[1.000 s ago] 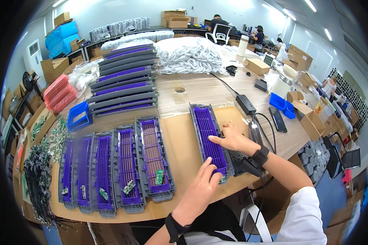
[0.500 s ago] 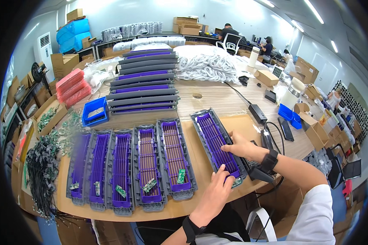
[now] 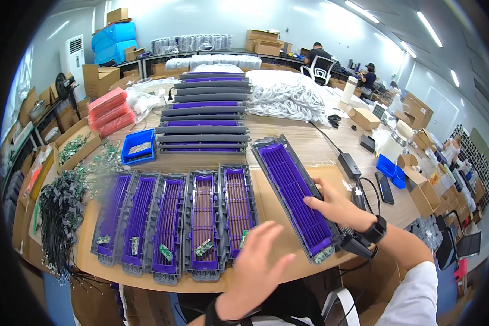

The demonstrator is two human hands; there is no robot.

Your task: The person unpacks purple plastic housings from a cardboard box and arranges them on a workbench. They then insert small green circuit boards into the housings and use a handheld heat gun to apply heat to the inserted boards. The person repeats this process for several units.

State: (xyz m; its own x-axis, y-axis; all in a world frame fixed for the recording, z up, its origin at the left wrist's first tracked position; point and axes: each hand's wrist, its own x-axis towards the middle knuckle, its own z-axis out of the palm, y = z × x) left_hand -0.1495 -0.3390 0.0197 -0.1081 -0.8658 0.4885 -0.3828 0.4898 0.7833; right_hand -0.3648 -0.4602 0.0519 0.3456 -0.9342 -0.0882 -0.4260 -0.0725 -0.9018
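With its thumb over the purple slats and its fingers at the far side, my right hand point(image 3: 337, 205) grips a long grey plastic housing with a purple slatted insert point(image 3: 294, 187). That housing lies tilted on the right of the brown cardboard sheet, a small green circuit board point(image 3: 324, 254) at its near end. My left hand point(image 3: 255, 271) is slightly blurred, fingers apart and holding nothing. It hovers at the near end of the rightmost housing in the row point(image 3: 237, 204), partly hiding its circuit board. Several similar housings point(image 3: 166, 225) stand left of it, each with a small board.
Grey-and-purple housings point(image 3: 204, 130) are stacked at the back. Left are a blue bin point(image 3: 139, 147) of small metal parts, red bubble-wrapped packs point(image 3: 111, 111) and bundled black wires point(image 3: 60, 223). Right lie a power adapter point(image 3: 349, 165), its cable and a phone point(image 3: 384, 188). Other people sit farther back.
My left hand has left the near end of the right-hand housing and moved left toward the row, its fingers spreading. My right hand stays on the housing, whose far end now appears slightly higher.
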